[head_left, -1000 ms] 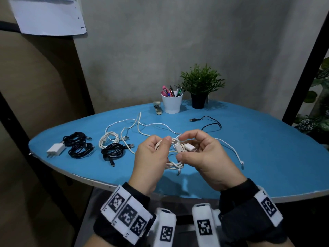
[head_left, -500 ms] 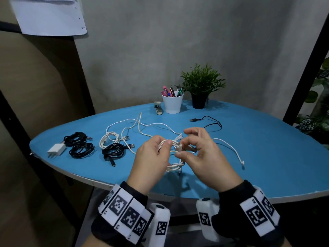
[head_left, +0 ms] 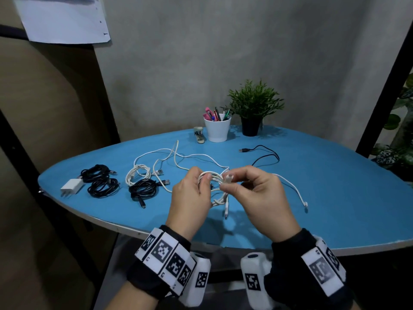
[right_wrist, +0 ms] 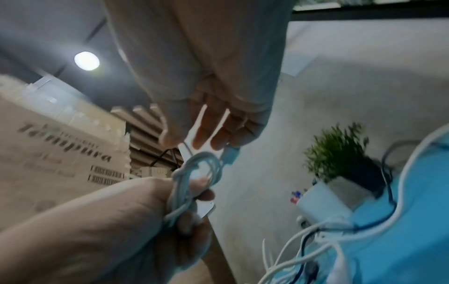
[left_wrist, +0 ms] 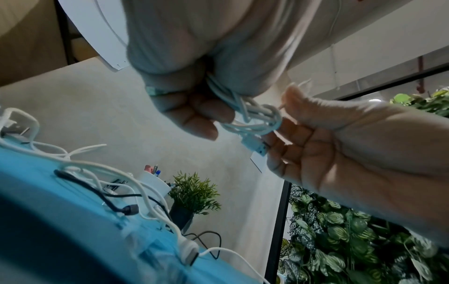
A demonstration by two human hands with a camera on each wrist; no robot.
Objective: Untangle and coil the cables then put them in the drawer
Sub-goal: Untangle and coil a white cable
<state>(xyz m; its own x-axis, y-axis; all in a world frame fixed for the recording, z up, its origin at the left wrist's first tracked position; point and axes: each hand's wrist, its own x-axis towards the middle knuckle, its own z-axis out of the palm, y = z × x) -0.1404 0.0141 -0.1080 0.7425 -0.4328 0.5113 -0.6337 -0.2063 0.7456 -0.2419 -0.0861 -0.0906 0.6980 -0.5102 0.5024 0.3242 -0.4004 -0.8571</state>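
Above the front of the blue table (head_left: 335,198), both hands hold a small white cable coil (head_left: 213,179). My left hand (head_left: 201,179) grips the coil's left side, fingers curled round its loops (left_wrist: 252,117). My right hand (head_left: 228,183) pinches the cable's white USB plug (head_left: 228,178) at the top of the coil; the same plug (left_wrist: 255,144) shows in the left wrist view. A small connector (head_left: 226,210) dangles below the coil. The right wrist view shows the loops (right_wrist: 199,173) in the left hand (right_wrist: 121,221). No drawer is in view.
On the table's left lie three black coiled cables (head_left: 102,186), a white charger (head_left: 71,186) and a white coil (head_left: 137,175). Loose white cables (head_left: 178,157) and a black cable (head_left: 266,155) lie behind the hands. A pen cup (head_left: 218,130), stapler (head_left: 199,135) and plant (head_left: 252,108) stand at the back.
My right hand has brought the white plug from the coil's right side in to its top. The left hand has kept its grip on the loops.
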